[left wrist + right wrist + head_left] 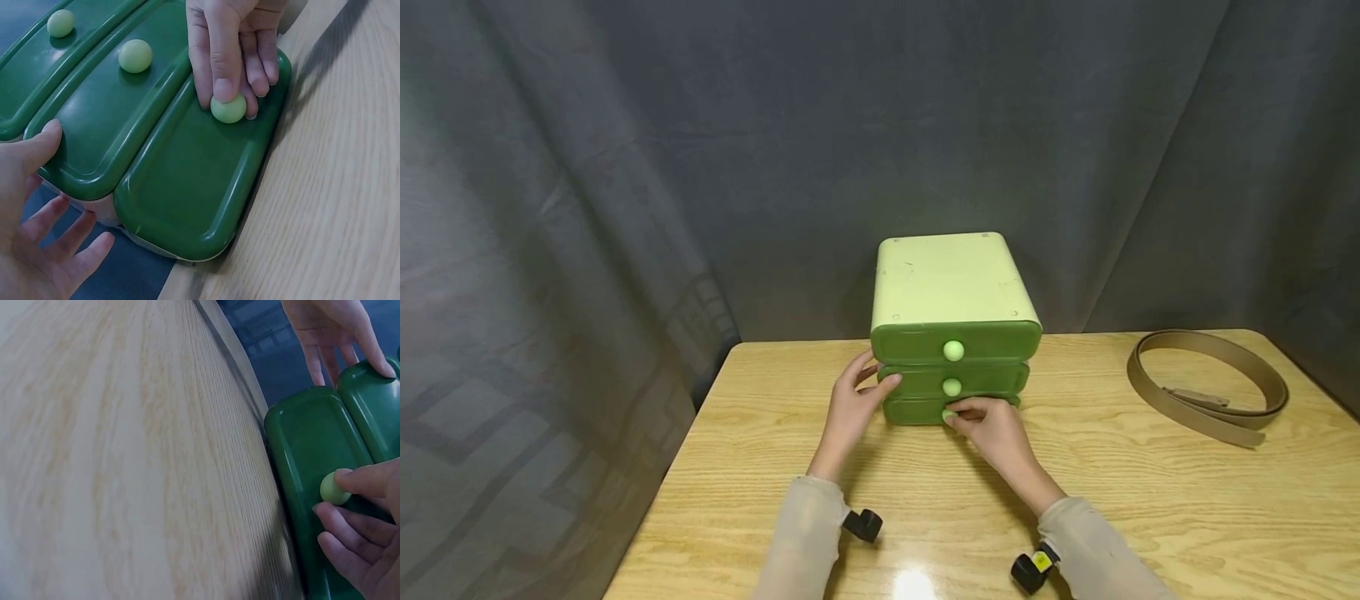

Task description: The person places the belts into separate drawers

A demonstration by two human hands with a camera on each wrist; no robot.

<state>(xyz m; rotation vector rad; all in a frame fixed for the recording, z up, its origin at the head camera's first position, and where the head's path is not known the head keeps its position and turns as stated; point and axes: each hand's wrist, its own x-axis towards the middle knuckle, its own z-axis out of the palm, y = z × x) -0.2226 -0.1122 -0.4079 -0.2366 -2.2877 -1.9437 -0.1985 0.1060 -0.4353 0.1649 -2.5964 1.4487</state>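
A small cabinet (951, 279) with a pale green shell and three dark green drawers stands on the table, each drawer bearing a round light green knob. My left hand (848, 412) holds the cabinet's left edge. Its thumb lies on the front of the middle drawer (94, 134), while its other fingers reach along the side, spread and partly hidden. With thumb and fingers, my right hand (997, 432) pinches the bottom drawer's knob (228, 110). Above that hand are the middle knob (952, 387) and the top knob (953, 350), both untouched.
A coiled tan belt (1232, 354) lies on the wooden table (1120, 500), right of the cabinet. Behind the table hangs a dark grey curtain (812, 150). Each wrist wears a small black camera.
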